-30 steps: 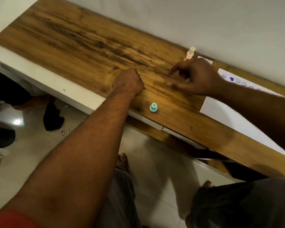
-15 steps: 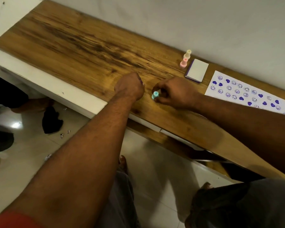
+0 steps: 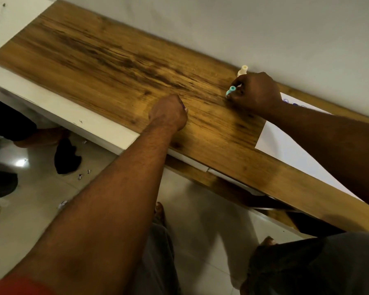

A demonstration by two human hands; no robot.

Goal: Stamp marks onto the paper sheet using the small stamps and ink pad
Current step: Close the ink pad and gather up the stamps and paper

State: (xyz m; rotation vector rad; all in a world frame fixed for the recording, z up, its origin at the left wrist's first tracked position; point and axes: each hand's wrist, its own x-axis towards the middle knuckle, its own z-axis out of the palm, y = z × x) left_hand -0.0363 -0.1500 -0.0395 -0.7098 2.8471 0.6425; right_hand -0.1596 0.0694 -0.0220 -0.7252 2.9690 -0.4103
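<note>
Carried from the tabletop's [image 3: 119, 67] front edge toward its back edge, our right hand [image 3: 257, 91] grips the teal stamp [image 3: 231, 91] in closed fingers; our left hand [image 3: 168, 113] rests fisted mid-tabletop.

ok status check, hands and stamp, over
Right hand shut on teal stamp, near the wall. Left hand fisted on the wooden board. Paper sheet partly under right forearm; ink pad hidden.

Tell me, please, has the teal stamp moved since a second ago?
Yes. The right hand has carried the teal stamp from the desk's near edge toward the wall, next to the cream stamp.
</note>
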